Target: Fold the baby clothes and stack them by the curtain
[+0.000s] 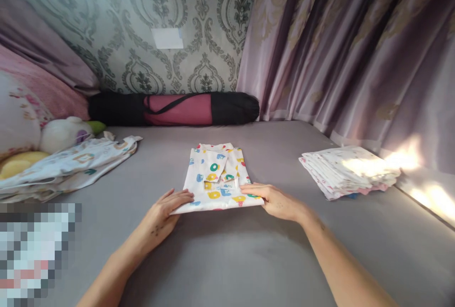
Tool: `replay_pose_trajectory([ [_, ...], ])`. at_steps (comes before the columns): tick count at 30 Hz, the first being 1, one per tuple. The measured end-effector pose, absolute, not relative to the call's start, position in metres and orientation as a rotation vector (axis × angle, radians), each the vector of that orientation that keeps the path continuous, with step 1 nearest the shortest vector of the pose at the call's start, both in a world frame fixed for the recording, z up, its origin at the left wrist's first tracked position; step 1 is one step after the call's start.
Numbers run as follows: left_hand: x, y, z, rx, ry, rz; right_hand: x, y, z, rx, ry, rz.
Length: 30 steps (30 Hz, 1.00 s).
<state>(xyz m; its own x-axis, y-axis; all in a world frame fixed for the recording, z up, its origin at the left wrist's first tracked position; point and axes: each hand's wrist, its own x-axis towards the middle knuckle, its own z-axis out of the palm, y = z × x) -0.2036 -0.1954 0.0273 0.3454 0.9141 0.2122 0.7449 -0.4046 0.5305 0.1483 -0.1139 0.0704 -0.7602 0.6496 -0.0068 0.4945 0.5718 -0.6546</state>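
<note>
A white shirt (213,194) with a colourful print lies partly folded on the grey sheet, its sleeves crossed over the middle. My left hand (167,208) grips the near left corner, fingers on top of the cloth. At the near right corner my right hand (272,199) holds the cloth in the same way. Both thumbs are mostly hidden. The shirt's near edge looks slightly raised between the hands, while its far end rests flat.
A stack of folded cloths (350,170) lies at right. Loose printed clothes (81,162) spread at left beside a white plush toy (62,134). A black and maroon roll bag (177,109) lies along the wall. Curtains (341,46) hang at right. The lower left corner is pixelated.
</note>
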Motion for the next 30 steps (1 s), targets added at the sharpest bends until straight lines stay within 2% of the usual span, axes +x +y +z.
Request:
replay_pose_trajectory([
  [4, -0.2, -0.213, 0.074, 2.164, 1.348, 0.618, 0.154, -0.132, 0.108, -0.855, -2.607, 1.209],
  [8, -0.199, -0.23, 0.105, 2.001, 1.026, 0.491, 0.164, -0.146, 0.129, -0.647, -2.664, 1.563],
  [13, -0.203, -0.233, 0.096, 1.697, 1.005, 0.491, 0.171, -0.141, 0.124, -0.66, -2.565, 1.76],
  [17, -0.196, -0.219, 0.084, 1.37, 1.153, 0.716, 0.162, -0.13, 0.111, -0.901, -2.239, 1.842],
  [20, -0.187, -0.197, 0.081, 1.194, 1.269, 0.941, 0.149, -0.119, 0.093, -1.065, -1.941, 1.768],
  [24, -0.175, -0.164, 0.063, 1.128, 1.513, 1.071, 0.129, -0.102, 0.06, -1.324, -1.677, 1.38],
  [27, -0.169, -0.151, 0.041, 1.165, 1.745, 1.049, 0.119, -0.098, 0.045, -1.526, -1.687, 1.133],
  [30, -0.166, -0.151, 0.025, 1.204, 1.82, 1.041, 0.116, -0.102, 0.042, -1.592, -1.775, 1.06],
])
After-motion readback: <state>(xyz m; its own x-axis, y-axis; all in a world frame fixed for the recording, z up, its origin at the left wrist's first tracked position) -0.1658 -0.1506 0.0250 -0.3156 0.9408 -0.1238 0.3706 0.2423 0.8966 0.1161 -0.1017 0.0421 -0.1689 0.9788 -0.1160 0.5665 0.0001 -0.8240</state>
